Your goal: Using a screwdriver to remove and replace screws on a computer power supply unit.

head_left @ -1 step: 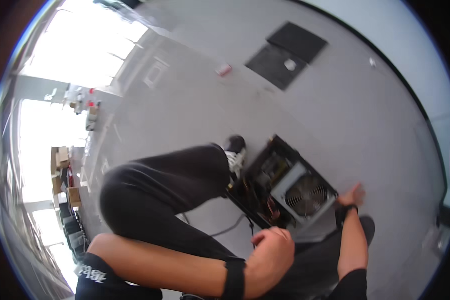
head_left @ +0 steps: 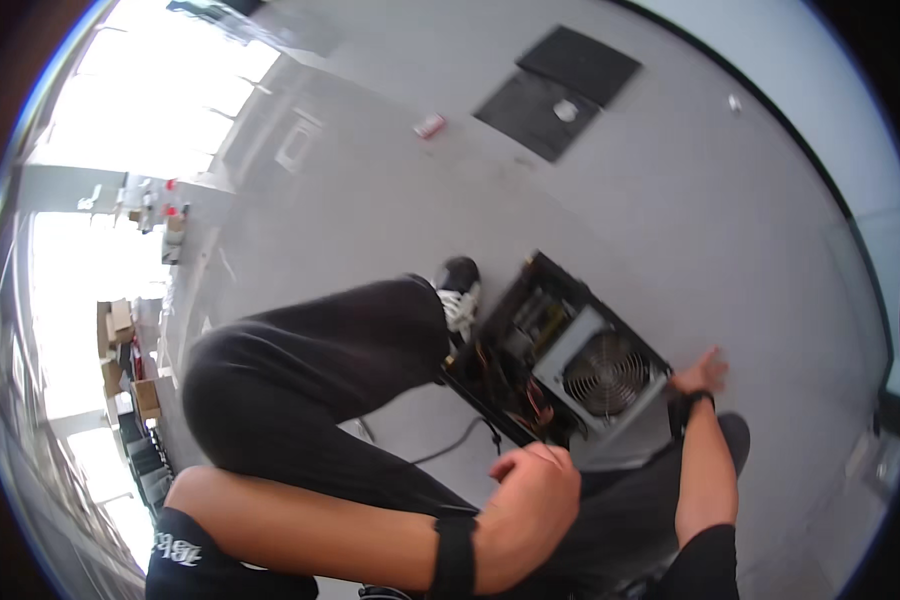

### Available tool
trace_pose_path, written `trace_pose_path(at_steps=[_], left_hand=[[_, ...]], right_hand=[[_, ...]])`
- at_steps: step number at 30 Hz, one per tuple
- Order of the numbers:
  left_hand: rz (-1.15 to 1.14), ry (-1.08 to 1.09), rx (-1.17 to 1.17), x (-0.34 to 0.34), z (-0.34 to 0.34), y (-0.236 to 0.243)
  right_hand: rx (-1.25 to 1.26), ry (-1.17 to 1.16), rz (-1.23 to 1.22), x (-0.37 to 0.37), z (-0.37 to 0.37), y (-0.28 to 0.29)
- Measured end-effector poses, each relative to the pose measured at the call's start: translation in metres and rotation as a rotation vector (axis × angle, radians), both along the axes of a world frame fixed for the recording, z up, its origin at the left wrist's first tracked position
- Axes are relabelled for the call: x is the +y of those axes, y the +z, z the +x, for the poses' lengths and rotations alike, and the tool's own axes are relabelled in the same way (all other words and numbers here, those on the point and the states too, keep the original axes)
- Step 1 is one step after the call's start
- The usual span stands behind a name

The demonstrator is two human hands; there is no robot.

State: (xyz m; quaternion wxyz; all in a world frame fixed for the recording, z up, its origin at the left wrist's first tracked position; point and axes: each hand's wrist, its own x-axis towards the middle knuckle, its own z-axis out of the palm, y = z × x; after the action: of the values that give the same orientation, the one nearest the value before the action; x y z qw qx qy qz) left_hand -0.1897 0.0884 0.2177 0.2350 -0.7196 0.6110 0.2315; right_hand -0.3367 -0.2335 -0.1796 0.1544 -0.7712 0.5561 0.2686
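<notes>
An opened computer case (head_left: 495, 400) stands between my bent legs, its inside showing loose cables. A grey power supply (head_left: 555, 372) with a round fan grille (head_left: 607, 374) fills its right part. My left hand (head_left: 530, 505) is at the case's near edge, its fingers curled under; what they close on, if anything, is hidden. Beside the right corner of the case is my right hand (head_left: 700, 375), fingers stretched out and slightly blurred. Whether it touches the case I cannot tell.
Flat black panels (head_left: 545, 110) lie on the floor farther off, a small white thing (head_left: 565, 110) on one. A red-and-white can (head_left: 430, 126) lies left of them. A dark cable (head_left: 450, 447) runs near the case. Cardboard boxes (head_left: 146, 398) stand far left.
The whole scene has shifted slightly up and left in view. Both hands keep nearly the same places about the computer case.
</notes>
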Motion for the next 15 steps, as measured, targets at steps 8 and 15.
trace_pose_path(at_steps=[8, 15], left_hand=[[0.061, -0.043, 0.119, 0.019, 0.013, -0.021], [0.055, 0.0, -0.005, 0.019, 0.015, -0.04]], right_hand=[[0.09, -0.257, 0.022, 0.014, 0.04, 0.02], [0.052, -0.258, 0.1, 0.02, 0.045, 0.046]])
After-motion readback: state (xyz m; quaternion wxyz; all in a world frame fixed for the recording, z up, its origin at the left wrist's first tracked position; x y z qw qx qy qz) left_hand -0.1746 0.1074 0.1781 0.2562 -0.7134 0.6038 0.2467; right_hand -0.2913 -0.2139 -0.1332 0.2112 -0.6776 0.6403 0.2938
